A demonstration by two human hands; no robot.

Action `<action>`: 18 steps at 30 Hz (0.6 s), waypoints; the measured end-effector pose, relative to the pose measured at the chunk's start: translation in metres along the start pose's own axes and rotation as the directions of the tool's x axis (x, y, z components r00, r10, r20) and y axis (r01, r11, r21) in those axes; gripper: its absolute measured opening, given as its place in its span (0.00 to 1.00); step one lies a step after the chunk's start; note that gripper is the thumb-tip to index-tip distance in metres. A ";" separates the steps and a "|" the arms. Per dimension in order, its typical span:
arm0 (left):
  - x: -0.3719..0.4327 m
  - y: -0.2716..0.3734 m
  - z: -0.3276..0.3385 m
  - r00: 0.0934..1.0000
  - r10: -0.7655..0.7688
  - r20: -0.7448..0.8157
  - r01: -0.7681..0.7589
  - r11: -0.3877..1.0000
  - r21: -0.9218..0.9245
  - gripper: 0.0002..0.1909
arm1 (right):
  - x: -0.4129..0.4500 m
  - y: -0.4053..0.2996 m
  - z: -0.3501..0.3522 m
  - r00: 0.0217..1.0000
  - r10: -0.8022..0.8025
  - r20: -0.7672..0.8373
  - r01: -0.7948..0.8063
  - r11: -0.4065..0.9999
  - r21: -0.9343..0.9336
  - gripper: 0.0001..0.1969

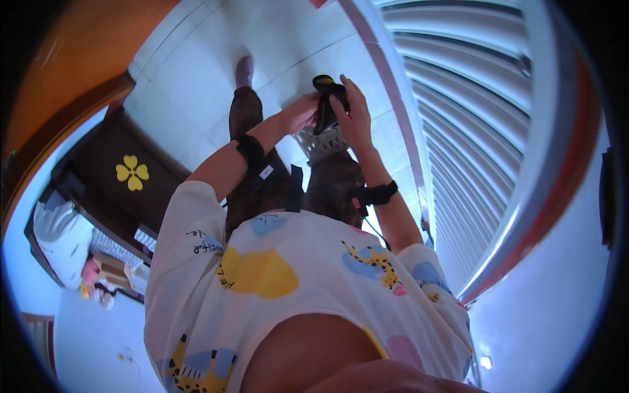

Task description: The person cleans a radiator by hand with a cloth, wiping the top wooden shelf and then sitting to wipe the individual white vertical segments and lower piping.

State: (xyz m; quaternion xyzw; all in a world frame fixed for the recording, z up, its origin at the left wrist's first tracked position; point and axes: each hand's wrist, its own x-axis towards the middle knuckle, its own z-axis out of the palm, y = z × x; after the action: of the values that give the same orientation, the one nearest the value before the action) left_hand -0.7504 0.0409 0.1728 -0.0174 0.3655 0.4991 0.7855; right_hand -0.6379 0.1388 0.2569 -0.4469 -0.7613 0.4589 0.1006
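In front of my knees, both hands are on a black item (330, 105) with a yellow patch at its far end; it looks like a shoe or slipper, but its exact kind is unclear. My left hand (302, 114) grips its left side, the fingertips partly hidden. My right hand (355, 113) lies along its right side, thumb against the surface and fingers extended. Just below the item, a pale plastic basket (322, 142) with holes in its wall shows near my right knee. Each forearm wears a black strap, the left strap (251, 151) and the right strap (378, 194).
A white ribbed panel (462, 103) curves along the right. Pale tiles cover the floor (196, 88), where my shod left foot (244, 72) rests. At left stands dark furniture (105, 162) with a yellow clover shape, near a cardboard box (113, 269) and an orange-brown surface (83, 39).
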 end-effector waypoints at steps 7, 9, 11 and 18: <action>0.018 0.015 -0.053 0.994 -0.014 -0.105 -0.026 0.927 -0.373 0.26 | 0.054 0.090 0.080 0.958 -0.003 0.287 -0.028 0.994 0.103 0.20; 0.042 -0.003 -0.092 0.999 0.028 -0.040 -0.041 0.929 -0.367 0.25 | 0.060 0.111 0.098 0.939 0.005 0.344 -0.055 0.989 0.137 0.22; 0.062 -0.016 -0.111 0.926 0.071 -0.372 -0.114 0.989 -0.095 0.28 | 0.064 0.128 0.114 0.848 0.141 0.511 -0.450 0.702 0.552 0.27; 0.089 -0.015 -0.214 0.743 0.264 -0.615 -0.548 0.767 -0.334 0.21 | 0.011 0.293 0.192 0.654 0.098 0.750 0.404 0.793 -0.456 0.35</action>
State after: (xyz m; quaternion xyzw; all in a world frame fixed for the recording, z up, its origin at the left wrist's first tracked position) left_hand -0.8363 0.0180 -0.0417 -0.2727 0.4229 0.7142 0.4865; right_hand -0.5805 0.0827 -0.0844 -0.1587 -0.8738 0.3298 -0.3202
